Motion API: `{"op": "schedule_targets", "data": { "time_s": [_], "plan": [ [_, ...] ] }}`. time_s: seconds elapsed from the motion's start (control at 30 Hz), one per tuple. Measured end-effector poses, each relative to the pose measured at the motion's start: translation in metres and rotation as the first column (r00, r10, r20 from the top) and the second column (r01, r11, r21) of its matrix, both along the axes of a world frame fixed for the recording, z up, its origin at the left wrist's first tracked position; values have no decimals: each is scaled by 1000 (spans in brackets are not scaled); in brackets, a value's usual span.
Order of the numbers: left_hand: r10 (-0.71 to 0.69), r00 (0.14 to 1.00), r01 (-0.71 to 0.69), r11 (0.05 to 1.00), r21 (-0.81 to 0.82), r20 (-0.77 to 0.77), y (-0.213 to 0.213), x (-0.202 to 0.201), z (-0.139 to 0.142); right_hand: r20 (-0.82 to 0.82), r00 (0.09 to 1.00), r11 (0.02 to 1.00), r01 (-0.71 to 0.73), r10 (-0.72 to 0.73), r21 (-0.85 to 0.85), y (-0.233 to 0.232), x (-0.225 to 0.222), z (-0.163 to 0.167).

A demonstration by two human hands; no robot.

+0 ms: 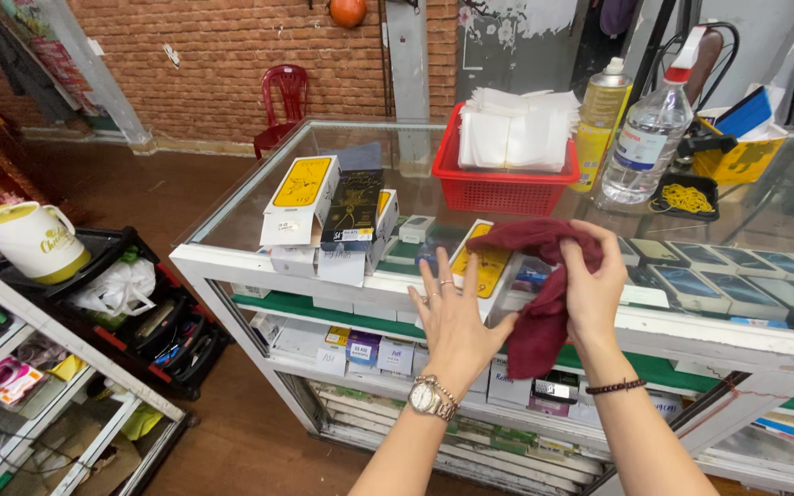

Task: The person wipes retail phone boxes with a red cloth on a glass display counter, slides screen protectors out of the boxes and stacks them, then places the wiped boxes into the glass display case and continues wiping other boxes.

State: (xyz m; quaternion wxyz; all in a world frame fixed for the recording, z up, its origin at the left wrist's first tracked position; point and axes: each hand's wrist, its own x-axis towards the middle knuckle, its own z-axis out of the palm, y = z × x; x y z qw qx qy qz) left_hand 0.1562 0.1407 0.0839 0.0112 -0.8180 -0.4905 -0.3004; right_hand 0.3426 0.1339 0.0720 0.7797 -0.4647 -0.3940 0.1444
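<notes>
Yellow-and-white boxes (299, 197) stand on our glass counter (232, 225); right hand (592, 289) grips maroon cloth (539, 294), left hand (452, 317) spread flat, holding nothing.

1. A red basket (504, 188) stood on the glass counter (259, 197), packed with white folded papers (518, 129).
2. Just to its right stood a yellow spray can (602, 124) and a clear spray bottle (650, 138), close together.
3. A yellow-and-white box (299, 200) lay on the counter's left part beside a dark box (353, 211).
4. A red plastic chair (282, 106) stood against the brick wall (232, 55).
5. A large cream-and-yellow mug (34, 241) sat at the far left, next to a black crate (153, 321) holding a white plastic bag (119, 287).
</notes>
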Motion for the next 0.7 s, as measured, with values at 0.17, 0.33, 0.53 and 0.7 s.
{"op": "schedule_targets", "data": {
  "time_s": [0.17,0.33,0.53,0.7],
  "plan": [
    [-58,825,254,927,-276,562,37,-29,-12,361,856,928,323,-369,184,-39,-15,33],
    [149,311,741,580,-338,939,58,-34,-49,900,351,964,142,-260,223,-36,-90,39],
    [186,428,629,641,-440,884,68,-40,-72,790,604,955,281,-104,-89,-4,-79,49],
    [213,429,618,639,-458,878,82,-46,-72,916,398,991,137,-44,-12,-3,-81,33]
  ]
}}
